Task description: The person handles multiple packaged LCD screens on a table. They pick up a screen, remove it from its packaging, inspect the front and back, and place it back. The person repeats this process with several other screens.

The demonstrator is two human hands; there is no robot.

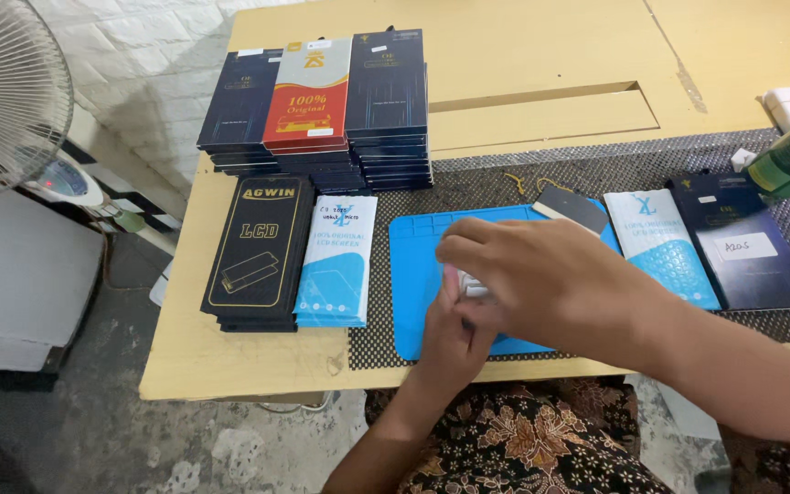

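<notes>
Wood table [541,55] w/ blue mat [413,274]; both hands, left [454,338] & right [541,279], pinch 1 small white thing [471,289] over it; 3 box stacks [322,110] behind, 2 boxes [290,252] left, 2 boxes [710,242] right.

Blue work mat [411,274] on black mesh liner [596,174]; pale wood tabletop [505,55]; black-and-gold box [258,242]; red-and-grey box [308,96]; brown floral cloth [523,439].

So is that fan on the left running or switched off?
Cannot tell. The fan stands at the left edge of the head view; its grille shows sharp, but the blades behind it are too faint to judge.
</notes>
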